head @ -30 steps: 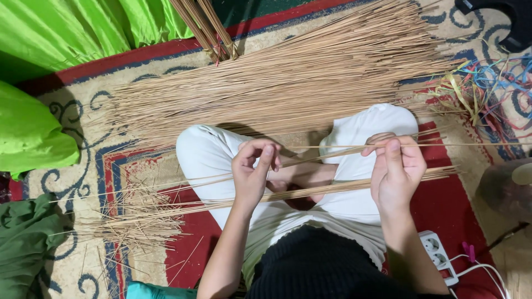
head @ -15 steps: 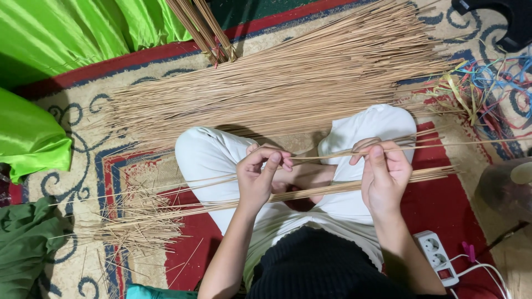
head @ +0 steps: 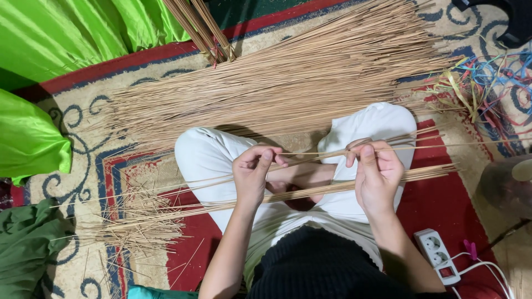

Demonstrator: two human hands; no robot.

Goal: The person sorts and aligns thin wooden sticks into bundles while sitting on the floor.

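I sit cross-legged in white trousers [head: 210, 158] on a patterned rug. My left hand [head: 252, 174] and my right hand [head: 374, 171] each pinch the same thin tan stick [head: 313, 153], which runs level between them and on past the right hand. A small bundle of sticks [head: 310, 191] lies across my lap under both hands, from lower left to right. A large fanned pile of long tan sticks [head: 288, 83] covers the rug beyond my knees.
Green shiny fabric [head: 61, 39] lies at the upper left and a dark green cloth [head: 25, 246] at the lower left. Short stick scraps [head: 138, 221] litter the rug on the left. Coloured plastic strips [head: 487, 83] are at the right, a white power strip [head: 438, 254] by my right arm.
My right hand has slid left along the thin stick, closer to the left hand. The left hand has stayed near my left knee, fingers shifting slightly.
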